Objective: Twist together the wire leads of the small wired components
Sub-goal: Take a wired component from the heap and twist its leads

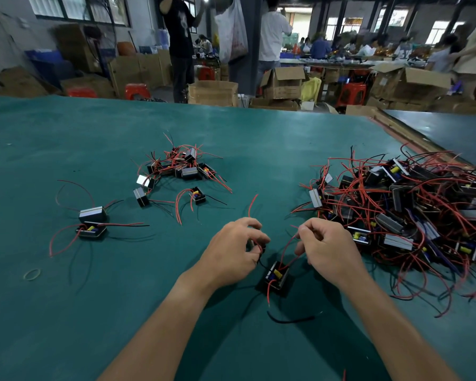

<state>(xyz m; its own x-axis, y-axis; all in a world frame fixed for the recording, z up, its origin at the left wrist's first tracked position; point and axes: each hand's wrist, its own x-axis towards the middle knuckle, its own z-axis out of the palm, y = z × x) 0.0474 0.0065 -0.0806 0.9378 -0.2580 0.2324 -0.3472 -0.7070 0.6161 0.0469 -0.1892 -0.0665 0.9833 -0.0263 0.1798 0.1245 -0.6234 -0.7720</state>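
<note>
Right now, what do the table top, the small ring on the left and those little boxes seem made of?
Table top: matte green mat, likely rubber; scuffed. Ring: thin pale loop, probably a rubber band. Boxes: seemingly black plastic, with mirror-bright, maybe metal, faces.

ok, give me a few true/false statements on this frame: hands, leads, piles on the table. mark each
1. The left hand and the right hand each pinch red leads. True.
2. The big pile of components lies left of the hands. False: the big pile lies to their right; a small pile lies farther off to the left.
3. A component with a yellow part sits between the hands. True.
4. The right hand holds a tool. False: it holds only wire.
5. A rubber band lies on the green table. True.
</note>
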